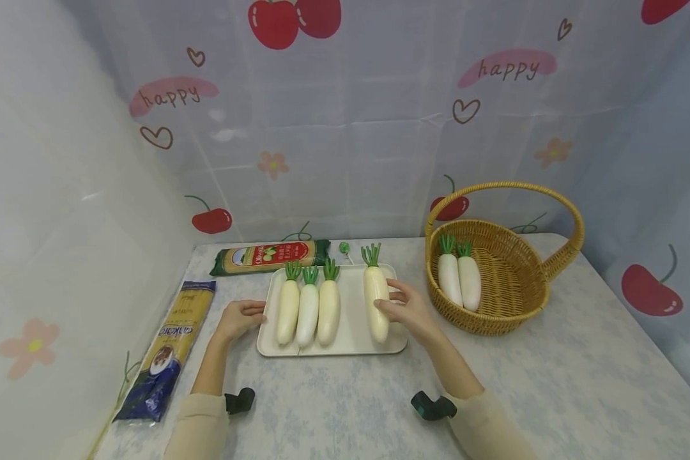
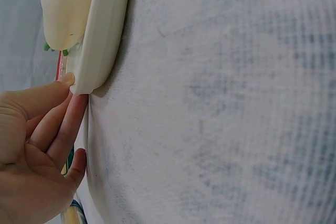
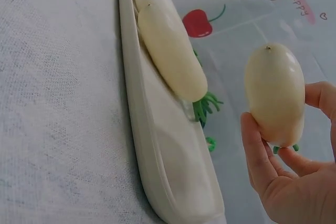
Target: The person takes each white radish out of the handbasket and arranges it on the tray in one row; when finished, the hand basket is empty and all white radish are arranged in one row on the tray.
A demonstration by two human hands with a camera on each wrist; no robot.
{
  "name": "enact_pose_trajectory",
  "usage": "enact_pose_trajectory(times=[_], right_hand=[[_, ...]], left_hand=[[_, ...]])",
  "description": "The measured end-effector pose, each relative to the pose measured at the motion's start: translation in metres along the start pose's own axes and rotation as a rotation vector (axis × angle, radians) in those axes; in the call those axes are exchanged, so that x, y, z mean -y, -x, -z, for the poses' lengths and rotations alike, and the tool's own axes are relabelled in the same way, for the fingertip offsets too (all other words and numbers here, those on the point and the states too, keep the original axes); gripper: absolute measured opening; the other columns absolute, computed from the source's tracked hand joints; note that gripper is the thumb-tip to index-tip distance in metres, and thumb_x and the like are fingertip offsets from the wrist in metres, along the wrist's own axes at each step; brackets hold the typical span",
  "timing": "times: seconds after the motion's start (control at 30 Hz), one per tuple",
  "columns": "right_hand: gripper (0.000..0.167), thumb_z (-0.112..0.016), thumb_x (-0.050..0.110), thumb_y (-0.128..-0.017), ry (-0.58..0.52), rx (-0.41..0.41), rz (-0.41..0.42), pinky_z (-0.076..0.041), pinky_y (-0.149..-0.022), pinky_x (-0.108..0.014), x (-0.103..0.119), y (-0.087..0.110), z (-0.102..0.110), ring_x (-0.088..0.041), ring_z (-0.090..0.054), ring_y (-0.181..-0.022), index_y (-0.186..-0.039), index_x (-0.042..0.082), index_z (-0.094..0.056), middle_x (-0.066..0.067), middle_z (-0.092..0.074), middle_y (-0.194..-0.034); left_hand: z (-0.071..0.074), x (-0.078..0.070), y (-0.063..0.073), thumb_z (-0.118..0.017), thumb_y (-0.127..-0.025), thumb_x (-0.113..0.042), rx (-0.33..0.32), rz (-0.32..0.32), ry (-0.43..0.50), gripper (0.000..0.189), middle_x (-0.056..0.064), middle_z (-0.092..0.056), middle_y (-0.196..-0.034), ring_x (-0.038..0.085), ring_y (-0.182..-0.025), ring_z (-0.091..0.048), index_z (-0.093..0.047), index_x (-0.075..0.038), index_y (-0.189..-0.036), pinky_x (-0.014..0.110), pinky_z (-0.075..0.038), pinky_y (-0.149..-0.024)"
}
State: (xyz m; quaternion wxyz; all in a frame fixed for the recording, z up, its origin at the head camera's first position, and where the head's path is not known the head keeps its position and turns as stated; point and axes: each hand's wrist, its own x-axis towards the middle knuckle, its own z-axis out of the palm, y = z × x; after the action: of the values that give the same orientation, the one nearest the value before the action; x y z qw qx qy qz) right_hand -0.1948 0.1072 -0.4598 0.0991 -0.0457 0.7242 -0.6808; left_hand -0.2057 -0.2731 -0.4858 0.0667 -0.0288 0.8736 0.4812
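Note:
My right hand [image 1: 408,312] grips a white radish [image 1: 375,300] with a green top, held above the right part of a white tray [image 1: 353,342]. In the right wrist view that radish [image 3: 274,95] is apart from the tray, between thumb and fingers. Three other radishes [image 1: 308,313] lie side by side on the tray's left half, green tops pointing away. At the tray's left edge my left hand [image 1: 240,319] pinches the rim. The left wrist view shows its thumb on top of the rim and its fingers [image 2: 71,124] beneath.
On the right stands a wicker basket [image 1: 514,306] with a tall handle and two radishes [image 1: 460,278] inside. A pasta packet [image 1: 270,255] lies behind the tray, and a blue and yellow one [image 1: 169,348] lies left. A small green item [image 1: 344,248] is at the back.

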Motion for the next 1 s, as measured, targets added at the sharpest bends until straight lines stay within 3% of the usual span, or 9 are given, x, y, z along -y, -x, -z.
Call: enact_pose_trajectory(times=[0.3, 0.6, 1.0], right_hand=[[0.060, -0.066, 0.006, -0.083, -0.084, -0.042, 0.007, -0.055, -0.064, -0.031, -0.006, -0.014, -0.014, -0.015, -0.063, -0.078, -0.137, -0.004, -0.042, -0.026, -0.059, -0.108], [0.060, -0.070, 0.013, -0.082, 0.015, -0.090, -0.038, -0.054, -0.064, -0.031, -0.014, -0.027, -0.027, -0.021, -0.061, -0.082, -0.135, 0.000, -0.046, -0.024, -0.059, -0.109], [0.061, -0.070, 0.013, -0.081, 0.015, -0.078, -0.082, -0.049, -0.060, -0.027, -0.013, -0.034, -0.039, -0.015, -0.058, -0.071, -0.135, -0.002, -0.045, -0.023, -0.060, -0.104]], left_hand=[[-0.001, 0.002, -0.001, -0.066, -0.085, -0.003, -0.002, -0.005, 0.003, 0.037, 0.028, -0.063, -0.111, 0.036, -0.102, -0.063, -0.059, 0.014, -0.117, 0.034, -0.053, -0.082], [-0.001, 0.005, -0.001, -0.067, -0.085, -0.005, 0.006, -0.005, 0.014, 0.039, 0.028, -0.062, -0.113, 0.035, -0.104, -0.062, -0.058, 0.013, -0.119, 0.035, -0.053, -0.083], [-0.001, 0.005, -0.002, -0.066, -0.086, -0.005, -0.005, 0.019, 0.006, 0.037, 0.026, -0.063, -0.112, 0.036, -0.105, -0.062, -0.060, 0.011, -0.119, 0.040, -0.051, -0.086]])
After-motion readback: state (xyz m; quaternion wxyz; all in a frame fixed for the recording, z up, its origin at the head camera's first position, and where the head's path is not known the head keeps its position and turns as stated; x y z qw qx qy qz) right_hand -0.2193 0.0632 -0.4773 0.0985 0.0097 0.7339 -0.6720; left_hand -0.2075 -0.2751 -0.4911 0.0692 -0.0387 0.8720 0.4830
